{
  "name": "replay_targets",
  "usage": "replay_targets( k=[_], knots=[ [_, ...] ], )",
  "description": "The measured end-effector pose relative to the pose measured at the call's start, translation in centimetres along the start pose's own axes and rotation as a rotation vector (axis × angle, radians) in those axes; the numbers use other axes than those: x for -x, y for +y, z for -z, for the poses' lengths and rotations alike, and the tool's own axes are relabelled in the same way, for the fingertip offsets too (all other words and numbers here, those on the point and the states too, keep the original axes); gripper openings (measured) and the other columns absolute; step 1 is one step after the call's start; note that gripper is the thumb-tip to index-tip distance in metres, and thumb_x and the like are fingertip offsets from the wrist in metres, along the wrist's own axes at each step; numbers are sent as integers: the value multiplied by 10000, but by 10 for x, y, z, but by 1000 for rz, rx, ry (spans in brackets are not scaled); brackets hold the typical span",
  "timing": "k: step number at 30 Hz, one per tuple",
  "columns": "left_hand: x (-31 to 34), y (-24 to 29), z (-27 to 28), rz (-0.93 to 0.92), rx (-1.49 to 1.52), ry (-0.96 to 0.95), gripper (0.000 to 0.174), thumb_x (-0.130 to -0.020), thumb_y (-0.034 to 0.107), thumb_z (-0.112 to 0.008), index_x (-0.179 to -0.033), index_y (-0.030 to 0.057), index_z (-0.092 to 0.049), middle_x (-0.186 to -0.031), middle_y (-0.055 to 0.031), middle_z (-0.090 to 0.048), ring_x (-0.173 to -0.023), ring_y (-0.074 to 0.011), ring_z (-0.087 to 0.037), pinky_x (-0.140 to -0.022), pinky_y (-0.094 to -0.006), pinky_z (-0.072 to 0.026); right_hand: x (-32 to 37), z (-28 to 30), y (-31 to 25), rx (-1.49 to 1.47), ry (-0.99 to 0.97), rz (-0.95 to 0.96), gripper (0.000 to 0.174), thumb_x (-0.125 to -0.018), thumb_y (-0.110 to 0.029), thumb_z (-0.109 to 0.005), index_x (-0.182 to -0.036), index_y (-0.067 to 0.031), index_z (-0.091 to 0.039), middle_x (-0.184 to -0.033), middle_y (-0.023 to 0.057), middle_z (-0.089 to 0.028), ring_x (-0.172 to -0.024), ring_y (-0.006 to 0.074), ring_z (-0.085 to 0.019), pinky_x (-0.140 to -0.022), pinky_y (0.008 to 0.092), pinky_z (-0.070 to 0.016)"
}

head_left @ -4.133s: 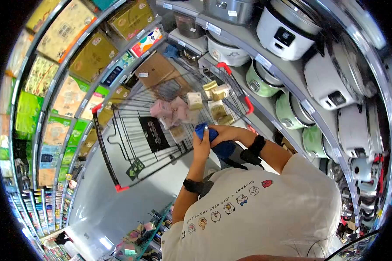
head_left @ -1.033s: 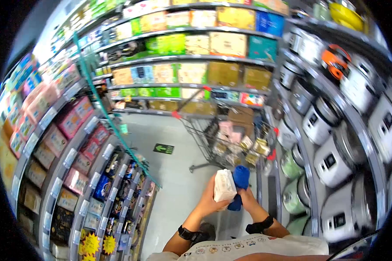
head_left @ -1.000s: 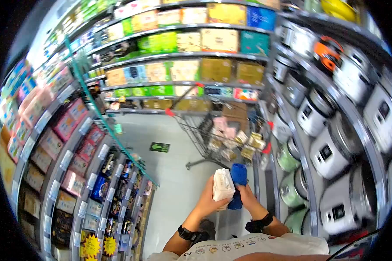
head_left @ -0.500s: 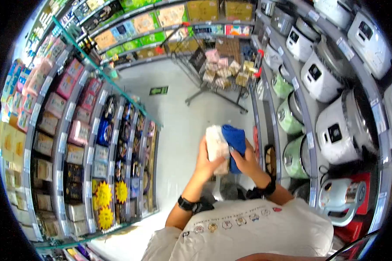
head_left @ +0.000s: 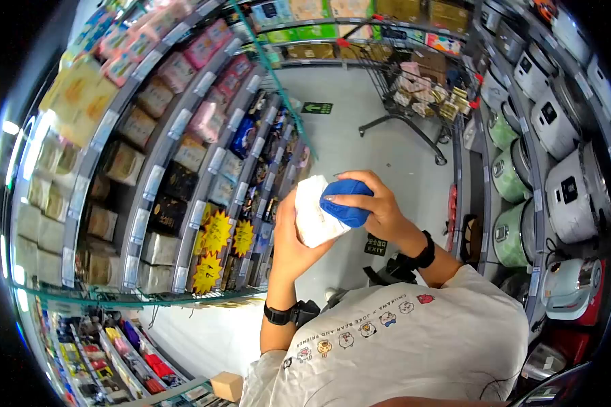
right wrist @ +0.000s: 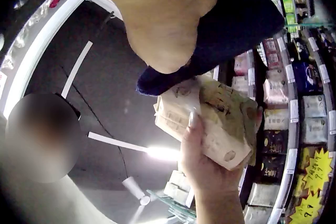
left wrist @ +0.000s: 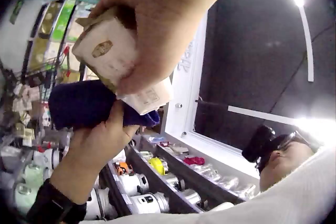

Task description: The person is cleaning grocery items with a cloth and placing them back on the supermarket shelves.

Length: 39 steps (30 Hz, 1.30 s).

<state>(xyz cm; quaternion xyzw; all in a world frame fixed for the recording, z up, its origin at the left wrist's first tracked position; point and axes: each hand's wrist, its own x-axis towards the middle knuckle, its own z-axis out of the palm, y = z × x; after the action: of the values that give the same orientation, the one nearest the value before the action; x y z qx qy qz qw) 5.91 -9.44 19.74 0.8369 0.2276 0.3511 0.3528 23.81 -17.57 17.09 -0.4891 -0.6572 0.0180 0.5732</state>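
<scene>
A white and beige soft pack sits in the left hand, whose fingers and thumb grip its side and lower end. Against the pack's right side is a bundled dark blue cloth, pinched by the right hand. In the left wrist view the pack shows an oval mark, and the blue cloth lies beneath it. From the right wrist, the cloth appears above the pack, with the left hand around the pack's lower side.
A wire shopping cart holding pink and pale packs stands ahead on the floor. Shelves of packaged goods line the left; rice cookers fill shelves at the right. A small brown box is at the bottom left.
The head view has turned, bringing the left shelves nearer and shifting the cart right. Both hands, with pack and cloth, appear higher in the view; the right hand's fingers now lie over the cloth.
</scene>
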Motion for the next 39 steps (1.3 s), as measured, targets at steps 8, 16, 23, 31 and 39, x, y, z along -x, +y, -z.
replay_targets(
  k=[8, 16, 23, 31, 39],
  knots=[
    [14, -2, 61, -206, -327, 79, 773, -558, 141, -797, -1238, 31, -446, -1195, -162, -506, -1086, -357, -468, -927, -419, -385, -36, -44, -19, 171, 108, 55, 578, -622, 70, -544, -1106, -224, -663, -1168, 114, -538, -1013, 298, -524, -871, 392, -412],
    [-13, 1, 40, -269, -424, 134, 749, -573, 156, -782, -1247, 81, -464, -1149, -132, -509, -1072, -355, -465, -870, -438, -427, -56, -15, -38, 327, -66, 63, 556, -640, 17, -604, -1092, -301, -660, -1173, 61, -534, -1046, 281, -494, -884, 393, -386],
    [-35, -10, 30, -273, -500, 188, 710, -574, 139, -773, -1230, 84, -508, -1142, -126, -533, -1063, -338, -489, -892, -418, -427, -38, 1, -30, 375, -278, 90, 562, -609, 55, -578, -1046, -285, -675, -1188, 70, -529, -1011, 284, -500, -878, 392, -381],
    [-41, -8, 16, -293, -441, 22, 763, -586, 178, -792, -1265, 79, -457, -1152, -127, -509, -1057, -346, -480, -861, -426, -439, -39, 4, -18, 600, -54, 44, 531, -642, -2, -608, -1086, -291, -650, -1214, 77, -518, -1043, 305, -484, -895, 415, -375],
    [-44, -19, 14, -246, -477, 144, 737, -600, 156, -767, -1263, 53, -461, -1158, -144, -513, -1056, -353, -480, -877, -433, -426, -39, 3, -19, 374, -303, 174, 408, -616, -46, -643, -964, -256, -678, -1218, 71, -511, -1034, 294, -492, -871, 418, -375]
  ],
)
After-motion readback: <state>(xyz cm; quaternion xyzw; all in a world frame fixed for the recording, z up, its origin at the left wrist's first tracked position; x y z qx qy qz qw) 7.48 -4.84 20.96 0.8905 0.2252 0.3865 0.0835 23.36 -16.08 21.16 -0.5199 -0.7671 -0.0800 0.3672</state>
